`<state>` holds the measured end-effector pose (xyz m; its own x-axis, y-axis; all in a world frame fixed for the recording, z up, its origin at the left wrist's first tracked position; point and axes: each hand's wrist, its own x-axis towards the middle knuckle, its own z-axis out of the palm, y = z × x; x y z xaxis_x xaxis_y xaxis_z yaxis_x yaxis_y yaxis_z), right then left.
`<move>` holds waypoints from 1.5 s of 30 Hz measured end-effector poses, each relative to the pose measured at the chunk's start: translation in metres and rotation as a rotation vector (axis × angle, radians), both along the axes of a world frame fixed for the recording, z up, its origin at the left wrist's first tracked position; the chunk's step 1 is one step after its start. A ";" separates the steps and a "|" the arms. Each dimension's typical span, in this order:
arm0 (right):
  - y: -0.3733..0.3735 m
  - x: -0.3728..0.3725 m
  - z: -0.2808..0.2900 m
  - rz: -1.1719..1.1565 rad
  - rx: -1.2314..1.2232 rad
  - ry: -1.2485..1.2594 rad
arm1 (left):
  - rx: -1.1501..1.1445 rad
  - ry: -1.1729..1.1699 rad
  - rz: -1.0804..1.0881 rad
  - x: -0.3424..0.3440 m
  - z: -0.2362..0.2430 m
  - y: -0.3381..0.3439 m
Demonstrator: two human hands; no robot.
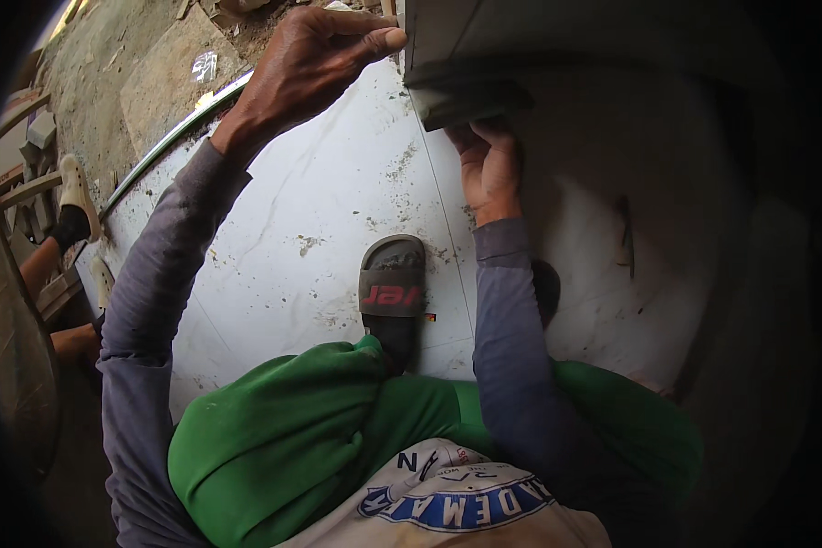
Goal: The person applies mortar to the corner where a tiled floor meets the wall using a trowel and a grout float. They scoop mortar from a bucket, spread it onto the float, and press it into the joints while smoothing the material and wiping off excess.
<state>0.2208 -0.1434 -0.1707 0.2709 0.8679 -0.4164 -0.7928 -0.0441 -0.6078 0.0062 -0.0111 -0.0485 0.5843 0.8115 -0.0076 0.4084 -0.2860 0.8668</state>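
Observation:
My left hand [324, 66] reaches to the near-vertical edge of a pale upright panel [457, 32], thumb and fingers pressed together against that edge. Whatever may be pinched there is hidden. Close to the foot of the panel, my right hand [491, 172] has its fingers bent around the lower side of a dark, flat, oblong piece [473, 102]. Deep shade covers this piece, so its exact kind does not show. It lies along the panel's bottom, just above the floor tiles.
White floor tiles [274, 247] carry crumbs of dirt. A thin dark tool-like object [626, 239] lies in shade on the right. Beyond a metal edge strip [178, 132] is bare earth. Another person's foot in a beige clog [79, 196] is at far left, beside rubble.

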 end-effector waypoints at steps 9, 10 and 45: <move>0.022 -0.030 -0.023 0.004 -0.061 -0.085 | -0.002 0.017 0.025 -0.003 -0.001 -0.002; 0.028 -0.024 -0.019 0.026 -0.096 -0.091 | 0.005 0.029 0.025 -0.002 -0.001 -0.002; 0.004 0.007 -0.053 0.009 -0.044 0.000 | -0.097 -0.097 0.129 0.006 0.007 -0.006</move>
